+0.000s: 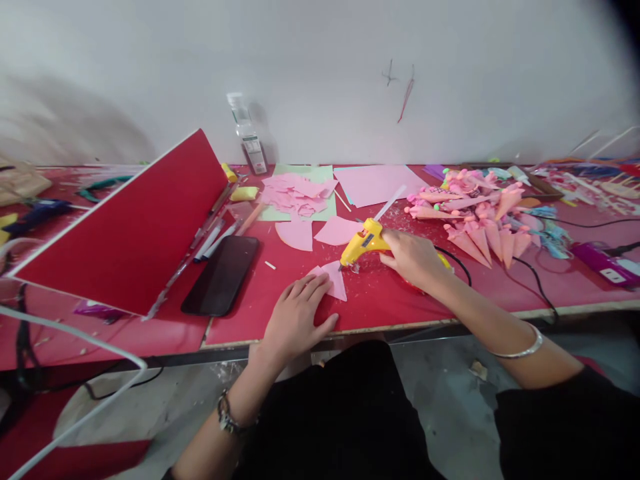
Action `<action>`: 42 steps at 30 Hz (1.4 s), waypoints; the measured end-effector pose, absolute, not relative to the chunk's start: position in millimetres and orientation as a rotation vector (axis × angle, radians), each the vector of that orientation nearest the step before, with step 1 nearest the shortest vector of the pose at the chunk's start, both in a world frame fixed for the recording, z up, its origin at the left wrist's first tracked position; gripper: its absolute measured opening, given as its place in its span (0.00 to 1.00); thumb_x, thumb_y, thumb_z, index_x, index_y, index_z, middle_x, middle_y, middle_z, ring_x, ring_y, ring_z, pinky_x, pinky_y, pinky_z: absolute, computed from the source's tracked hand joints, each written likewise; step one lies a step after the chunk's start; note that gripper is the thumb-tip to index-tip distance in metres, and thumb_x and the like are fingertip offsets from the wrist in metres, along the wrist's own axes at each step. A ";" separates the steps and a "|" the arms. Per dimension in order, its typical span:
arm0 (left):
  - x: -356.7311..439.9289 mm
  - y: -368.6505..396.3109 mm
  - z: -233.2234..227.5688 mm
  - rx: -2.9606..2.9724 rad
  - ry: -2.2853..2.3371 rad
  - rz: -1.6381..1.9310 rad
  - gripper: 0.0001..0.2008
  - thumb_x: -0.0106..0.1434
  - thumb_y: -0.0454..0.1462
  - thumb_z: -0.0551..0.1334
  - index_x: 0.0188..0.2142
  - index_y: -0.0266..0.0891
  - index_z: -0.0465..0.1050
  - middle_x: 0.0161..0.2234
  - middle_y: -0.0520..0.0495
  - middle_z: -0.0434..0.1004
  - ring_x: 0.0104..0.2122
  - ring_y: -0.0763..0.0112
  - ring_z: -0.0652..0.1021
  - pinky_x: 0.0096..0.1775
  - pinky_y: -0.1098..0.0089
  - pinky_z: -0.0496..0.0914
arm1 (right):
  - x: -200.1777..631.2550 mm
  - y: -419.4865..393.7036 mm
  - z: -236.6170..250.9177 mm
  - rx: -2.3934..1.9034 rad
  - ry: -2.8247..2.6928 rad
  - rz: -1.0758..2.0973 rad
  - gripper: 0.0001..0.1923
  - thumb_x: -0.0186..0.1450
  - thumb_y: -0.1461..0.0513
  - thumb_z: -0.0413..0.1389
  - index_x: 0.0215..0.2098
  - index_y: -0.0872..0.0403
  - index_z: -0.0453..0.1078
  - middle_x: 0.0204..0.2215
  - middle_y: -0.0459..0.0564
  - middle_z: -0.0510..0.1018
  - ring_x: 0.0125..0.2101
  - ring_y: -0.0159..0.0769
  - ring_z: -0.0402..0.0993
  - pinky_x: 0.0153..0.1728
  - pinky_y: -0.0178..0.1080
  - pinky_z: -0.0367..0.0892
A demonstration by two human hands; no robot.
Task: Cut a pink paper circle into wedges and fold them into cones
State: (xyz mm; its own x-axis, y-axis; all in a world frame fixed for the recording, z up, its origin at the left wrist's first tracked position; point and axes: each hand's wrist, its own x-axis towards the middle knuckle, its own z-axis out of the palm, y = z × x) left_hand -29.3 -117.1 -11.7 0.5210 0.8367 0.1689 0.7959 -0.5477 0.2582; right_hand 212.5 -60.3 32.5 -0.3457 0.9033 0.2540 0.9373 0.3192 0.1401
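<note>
My right hand (413,259) is wrapped round the handle of a yellow glue gun (357,246), with a clear glue stick (391,203) poking from its back. The gun's nozzle touches or hovers just over a pink paper piece (337,283) lying on the red table. Flat on the left edge of that paper lies my left hand (299,313), its fingers stretched out. Behind them are two pink fan-shaped paper pieces, one quarter-round piece (296,235) and another curved piece (336,230).
Pink paper scraps (299,193) and pink sheets (377,183) lie at the back. To the right is a heap of small pink paper cones (483,217) with cords nearby. A black phone (221,277), pens, a slanted red panel (135,227) and a bottle (249,137) stand left.
</note>
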 end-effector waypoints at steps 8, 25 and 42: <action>-30.0 -117.4 -13.2 2.614 1.395 0.427 0.25 0.59 0.47 0.51 0.54 0.40 0.57 0.56 0.47 0.60 0.56 0.62 0.58 0.54 0.60 0.56 | 209.4 -51.6 31.5 -1.738 -2.400 -0.385 0.13 0.59 0.62 0.50 0.42 0.56 0.62 0.33 0.53 0.74 0.31 0.40 0.71 0.22 0.35 0.53; -32.4 -118.3 -18.3 2.629 1.440 0.514 0.24 0.58 0.46 0.53 0.53 0.42 0.59 0.51 0.43 0.62 0.52 0.58 0.62 0.50 0.57 0.60 | 301.4 -14.6 11.9 -1.970 -1.819 -0.351 0.17 0.62 0.59 0.45 0.45 0.62 0.58 0.38 0.64 0.72 0.38 0.49 0.69 0.33 0.41 0.62; -20.8 -85.9 -4.9 2.502 1.773 0.321 0.17 0.59 0.40 0.54 0.45 0.33 0.64 0.46 0.36 0.66 0.46 0.56 0.67 0.43 0.59 0.66 | 326.7 -10.2 -23.7 -1.914 -1.874 -0.185 0.16 0.56 0.63 0.50 0.43 0.61 0.61 0.41 0.63 0.69 0.44 0.47 0.64 0.43 0.44 0.61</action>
State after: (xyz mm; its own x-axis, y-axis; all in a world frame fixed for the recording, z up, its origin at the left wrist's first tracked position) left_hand -20.8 -85.9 -4.9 0.3177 0.9385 0.1351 0.9263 -0.3377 0.1670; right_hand 326.7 -10.2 -23.7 0.0669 0.9136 0.4010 0.9743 0.0267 -0.2235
